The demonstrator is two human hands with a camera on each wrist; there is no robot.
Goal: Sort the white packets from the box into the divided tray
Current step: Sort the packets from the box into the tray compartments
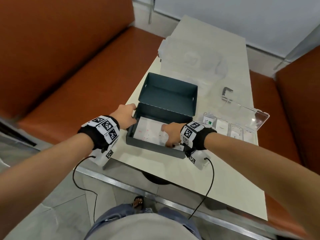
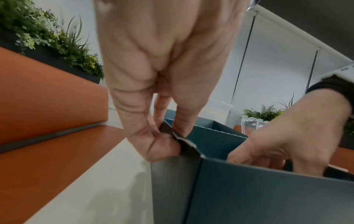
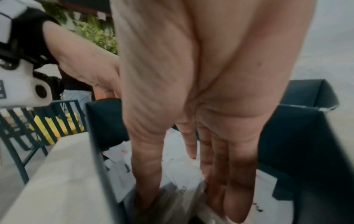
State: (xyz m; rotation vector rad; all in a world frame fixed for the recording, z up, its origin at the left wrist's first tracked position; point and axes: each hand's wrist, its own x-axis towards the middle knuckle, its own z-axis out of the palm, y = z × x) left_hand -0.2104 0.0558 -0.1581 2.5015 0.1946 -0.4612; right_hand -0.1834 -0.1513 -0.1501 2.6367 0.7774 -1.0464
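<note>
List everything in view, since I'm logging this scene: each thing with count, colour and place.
box: one, dark teal, open, near table edge
white packets: several, count unclear, inside the box
divided tray: one, clear, right of the box, packets in its compartments
table: one, pale cream
benches: two, orange, either side of the table
plants: green, behind the left bench
left hand: pinches the box's left rim
right hand: in the box, fingers straight, among the packets
</note>
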